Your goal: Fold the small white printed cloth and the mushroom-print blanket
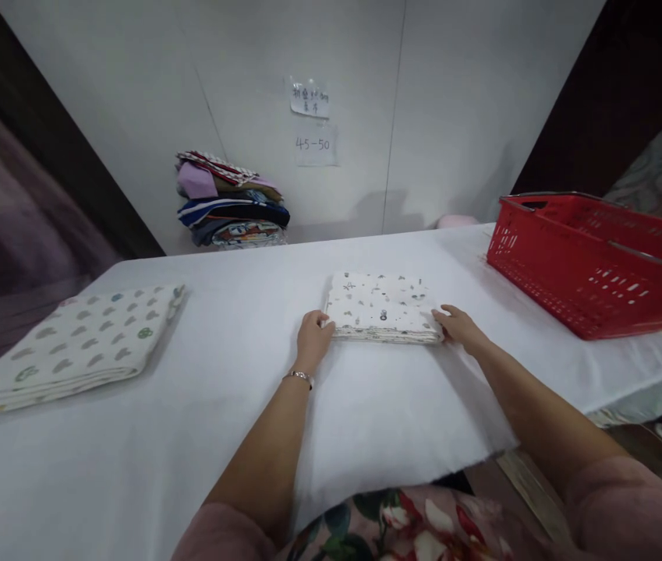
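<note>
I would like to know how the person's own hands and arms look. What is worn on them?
Neither the left hand nor the right hand wears a glove. A narrow silver-coloured bracelet circles the left wrist; none shows on the right. Dull pink sleeves cover the upper arms, leaving the forearms bare.

My single view looks from the wearer's head, forward and down across the bench, close above it, facing the pale wall.
</note>
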